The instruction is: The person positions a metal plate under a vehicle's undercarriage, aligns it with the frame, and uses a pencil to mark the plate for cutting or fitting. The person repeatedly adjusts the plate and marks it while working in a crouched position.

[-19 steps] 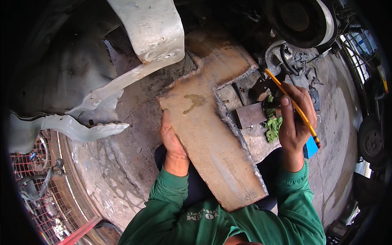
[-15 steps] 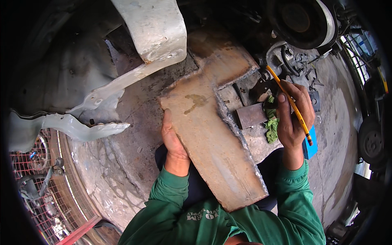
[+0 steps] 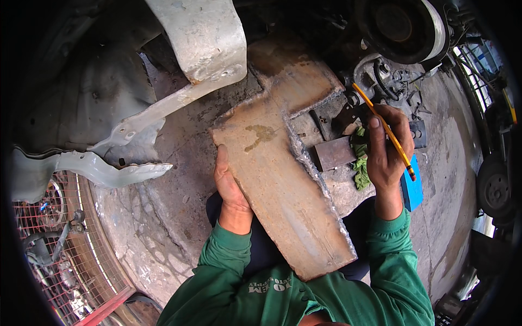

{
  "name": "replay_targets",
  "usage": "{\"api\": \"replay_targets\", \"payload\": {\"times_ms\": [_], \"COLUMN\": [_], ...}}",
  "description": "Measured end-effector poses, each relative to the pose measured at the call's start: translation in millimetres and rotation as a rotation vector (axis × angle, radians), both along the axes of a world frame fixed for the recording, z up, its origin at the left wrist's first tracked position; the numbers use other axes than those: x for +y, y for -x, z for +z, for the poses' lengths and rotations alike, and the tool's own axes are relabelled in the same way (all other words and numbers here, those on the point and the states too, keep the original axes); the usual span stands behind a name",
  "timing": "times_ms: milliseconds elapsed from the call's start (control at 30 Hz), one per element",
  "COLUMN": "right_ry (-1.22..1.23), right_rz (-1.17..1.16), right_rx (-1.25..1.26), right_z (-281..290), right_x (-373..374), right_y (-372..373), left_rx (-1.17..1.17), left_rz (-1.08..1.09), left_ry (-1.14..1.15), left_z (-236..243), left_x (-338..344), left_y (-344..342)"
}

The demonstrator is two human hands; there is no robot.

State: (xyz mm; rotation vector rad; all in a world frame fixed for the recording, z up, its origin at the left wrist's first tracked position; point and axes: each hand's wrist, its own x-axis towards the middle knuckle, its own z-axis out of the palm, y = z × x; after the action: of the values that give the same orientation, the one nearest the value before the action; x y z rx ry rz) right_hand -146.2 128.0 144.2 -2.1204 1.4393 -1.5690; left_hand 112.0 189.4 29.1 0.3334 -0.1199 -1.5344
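Note:
A rusty, rough-cut piece of sheet metal (image 3: 277, 168) with an angular, stepped outline lies lengthwise in front of me, its near end against my shirt. My left hand (image 3: 231, 187) grips its left edge, the thumb on top and the other fingers hidden beneath. Its right edge is jagged, and a dark damp stain marks the upper middle. To the right of the plate, my right hand (image 3: 389, 146) holds a yellow pencil (image 3: 392, 138) between thumb and fingers. The pencil's tip points up and left, close to the plate's far right corner but apart from it; the eraser end points toward me.
Grey vehicle body panels (image 3: 204, 43) jut in from the upper left. Right of the plate lie a small rusty metal block (image 3: 334, 154), a crumpled green cloth (image 3: 361, 168) and a blue flat object (image 3: 412, 187). A wheel drum (image 3: 399, 27) stands far right; a red wire cage (image 3: 70, 244) is at left.
My right hand has shifted slightly left and up with the pencil, uncovering more of the blue object. My left hand and the metal plate look nearly unmoved.

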Motion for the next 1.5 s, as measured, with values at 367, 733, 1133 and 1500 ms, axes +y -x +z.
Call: {"api": "replay_targets", "payload": {"times_ms": [367,733,1133,1500], "right_ry": [0.027,0.045,0.036,0.030], "right_rz": [0.029,0.031,0.013,0.013], "right_rx": [-0.004,0.024,0.025,0.020], "right_z": [-2,-1,0,-1], "right_x": [-2,-2,0,-1], "right_y": [1,1,1,1], "left_rx": [0.059,0.171,0.195,0.198], "left_rz": [-0.020,-0.055,-0.066,-0.058], "left_ry": [0.009,0.060,0.068,0.089], "left_z": [-3,-5,-5,-5], "left_x": [-1,0,1,0], "left_y": [0,-2,-3,-4]}}
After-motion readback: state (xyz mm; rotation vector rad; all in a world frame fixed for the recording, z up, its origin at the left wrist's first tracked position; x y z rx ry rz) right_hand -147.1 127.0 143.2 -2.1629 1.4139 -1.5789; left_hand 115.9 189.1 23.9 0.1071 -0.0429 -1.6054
